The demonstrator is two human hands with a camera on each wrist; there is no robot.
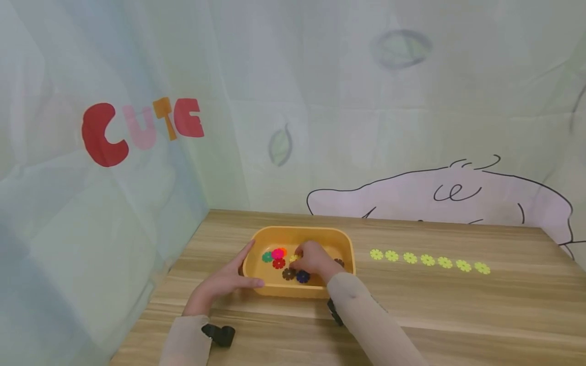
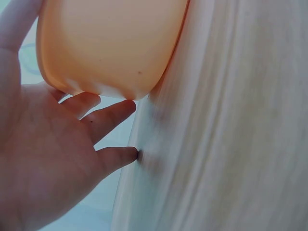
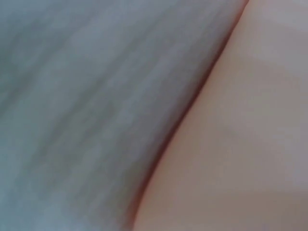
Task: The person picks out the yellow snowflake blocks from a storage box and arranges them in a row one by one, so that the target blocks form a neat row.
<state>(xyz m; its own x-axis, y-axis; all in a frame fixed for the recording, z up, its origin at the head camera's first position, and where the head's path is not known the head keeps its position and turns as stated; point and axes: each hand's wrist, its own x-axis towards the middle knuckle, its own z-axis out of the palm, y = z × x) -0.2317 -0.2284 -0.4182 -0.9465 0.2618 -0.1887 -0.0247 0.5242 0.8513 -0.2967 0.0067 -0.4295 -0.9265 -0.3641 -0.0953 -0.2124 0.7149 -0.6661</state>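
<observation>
A yellow-orange plastic tub (image 1: 297, 291) stands on the table with several flower-shaped plastic discs inside. My left hand (image 1: 223, 279) spans its left end, thumb on the near rim. In the left wrist view, spread, fairly straight fingers (image 2: 113, 120) touch the tub's outer wall. My right hand (image 1: 316, 260) reaches down into the tub, fingertips beside a yellow disc (image 1: 294, 258); whether they pinch it is hidden. Around them lie a brown disc (image 1: 289, 274), a dark blue disc (image 1: 303, 276), a red disc (image 1: 279, 264), a pink disc (image 1: 277, 253) and a green disc (image 1: 267, 257).
To the tub's right, several yellow-green flower discs (image 1: 428, 260) form a row on the wooden table (image 1: 435, 310). A printed cloth (image 1: 256, 76) hangs behind and at the left. The right wrist view shows only blurred tabletop and the tub wall (image 3: 240, 134).
</observation>
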